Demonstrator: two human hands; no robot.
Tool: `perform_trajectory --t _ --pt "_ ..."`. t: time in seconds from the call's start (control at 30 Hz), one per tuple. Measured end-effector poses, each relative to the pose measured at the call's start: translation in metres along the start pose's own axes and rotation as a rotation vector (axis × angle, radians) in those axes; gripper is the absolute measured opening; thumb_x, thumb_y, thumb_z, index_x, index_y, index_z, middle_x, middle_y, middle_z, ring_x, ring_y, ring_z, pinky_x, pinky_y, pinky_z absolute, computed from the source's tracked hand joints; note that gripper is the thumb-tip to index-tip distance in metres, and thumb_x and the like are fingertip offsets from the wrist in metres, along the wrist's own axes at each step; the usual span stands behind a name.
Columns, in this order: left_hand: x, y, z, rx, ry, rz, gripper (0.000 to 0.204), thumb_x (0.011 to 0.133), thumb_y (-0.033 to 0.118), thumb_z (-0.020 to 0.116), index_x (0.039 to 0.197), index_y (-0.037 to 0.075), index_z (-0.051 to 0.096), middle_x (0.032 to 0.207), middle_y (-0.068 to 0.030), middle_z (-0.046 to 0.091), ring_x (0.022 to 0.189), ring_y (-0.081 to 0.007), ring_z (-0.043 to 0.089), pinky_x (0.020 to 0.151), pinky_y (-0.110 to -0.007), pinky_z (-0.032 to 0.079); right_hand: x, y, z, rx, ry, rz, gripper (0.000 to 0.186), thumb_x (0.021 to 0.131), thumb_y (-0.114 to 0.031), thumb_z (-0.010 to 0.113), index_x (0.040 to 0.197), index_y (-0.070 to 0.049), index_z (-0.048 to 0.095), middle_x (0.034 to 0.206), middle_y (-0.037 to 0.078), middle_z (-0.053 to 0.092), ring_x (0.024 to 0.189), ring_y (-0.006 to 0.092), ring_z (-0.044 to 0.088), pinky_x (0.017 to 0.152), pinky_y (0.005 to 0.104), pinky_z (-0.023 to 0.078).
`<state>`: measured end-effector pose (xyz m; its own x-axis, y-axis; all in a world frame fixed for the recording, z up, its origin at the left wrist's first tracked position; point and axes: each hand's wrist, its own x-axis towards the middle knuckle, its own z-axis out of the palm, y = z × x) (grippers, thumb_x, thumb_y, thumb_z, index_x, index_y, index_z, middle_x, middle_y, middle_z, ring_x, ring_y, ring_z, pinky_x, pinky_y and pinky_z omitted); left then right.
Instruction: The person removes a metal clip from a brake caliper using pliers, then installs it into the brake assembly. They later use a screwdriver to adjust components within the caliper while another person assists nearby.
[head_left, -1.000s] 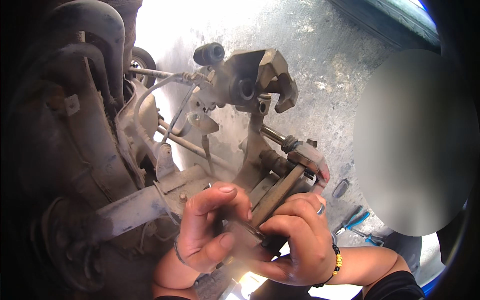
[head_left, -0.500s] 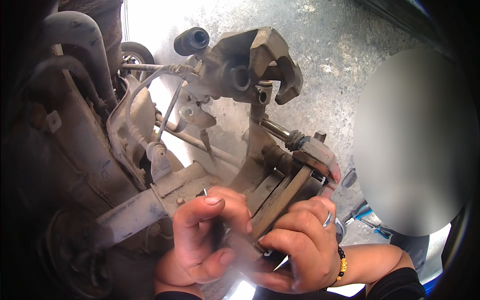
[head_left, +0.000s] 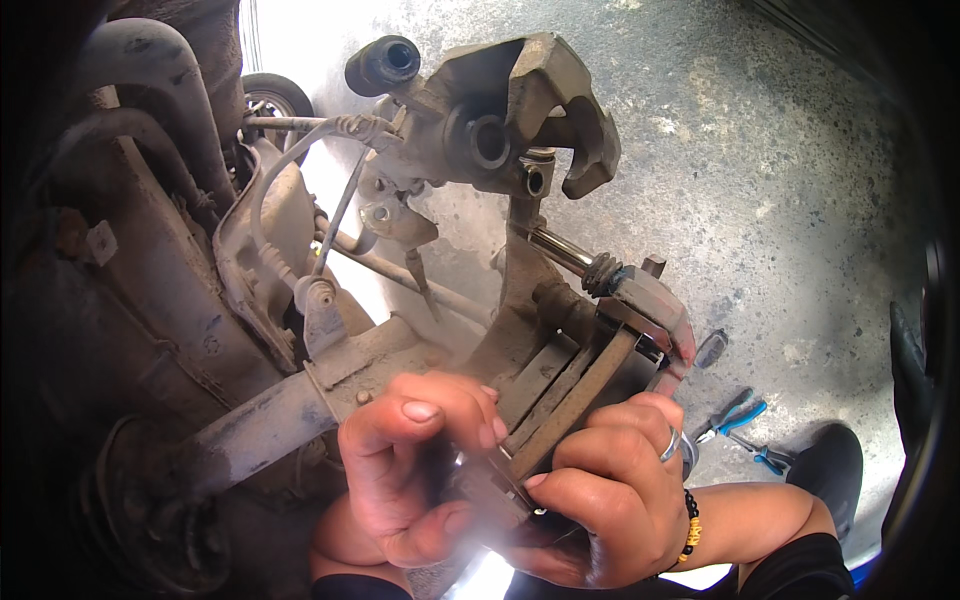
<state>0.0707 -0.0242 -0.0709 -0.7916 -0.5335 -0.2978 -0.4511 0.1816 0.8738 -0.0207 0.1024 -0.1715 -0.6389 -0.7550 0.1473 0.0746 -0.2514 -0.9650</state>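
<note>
A dusty brake bracket (head_left: 650,310) with a long pad edge (head_left: 585,390) runs diagonally down toward my hands. My right hand (head_left: 610,500), wearing a ring and beaded bracelet, grips its lower end with curled fingers. Just left, my left hand (head_left: 400,470) curls at the same end, fingertips close against the metal; haze and fingers hide what it holds. Above, the brake caliper (head_left: 555,90) hangs tilted on the knuckle, its hose (head_left: 260,200) arching left. A shiny slide pin (head_left: 560,250) with a rubber boot sticks out of the bracket.
Dusty suspension arms and body panels (head_left: 160,280) fill the left, with a strut tube (head_left: 245,430) low down. A tyre (head_left: 285,95) shows behind. On the concrete floor (head_left: 760,200) at right lie blue-handled pliers (head_left: 745,415) and another blue-handled tool (head_left: 765,455), near a dark shoe (head_left: 830,470).
The caliper and bracket sit slightly higher and farther right in the picture. Both hands keep their curled positions at the bracket's lower end, shifted slightly. The blurred oval at the right is gone.
</note>
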Motion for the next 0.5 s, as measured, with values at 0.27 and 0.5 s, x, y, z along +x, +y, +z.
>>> perform_trajectory --t 0.27,0.5 --pt "0.0013 -0.0057 -0.0087 -0.007 -0.103 0.051 0.067 0.084 0.019 0.07 0.137 0.004 0.033 0.097 -0.0178 0.056 0.091 -0.0267 0.056 0.091 -0.046 0.042 0.0009 -0.0022 0.0001 -0.034 -0.012 0.018 0.041 0.069 -0.028 0.077 0.099 -0.008 0.058 0.086 0.007 0.059 0.073 0.024 0.055 0.07 0.0395 0.038" --pt "0.0005 -0.0043 -0.0098 0.022 -0.109 0.053 0.073 0.085 0.02 0.07 0.142 0.005 0.027 0.098 -0.0182 0.058 0.09 -0.0271 0.057 0.089 -0.047 0.043 -0.0028 0.0019 0.0011 0.048 0.008 0.006 0.045 0.07 -0.033 0.081 0.102 -0.01 0.059 0.09 0.006 0.058 0.076 0.0235 0.055 0.07 0.0402 0.038"
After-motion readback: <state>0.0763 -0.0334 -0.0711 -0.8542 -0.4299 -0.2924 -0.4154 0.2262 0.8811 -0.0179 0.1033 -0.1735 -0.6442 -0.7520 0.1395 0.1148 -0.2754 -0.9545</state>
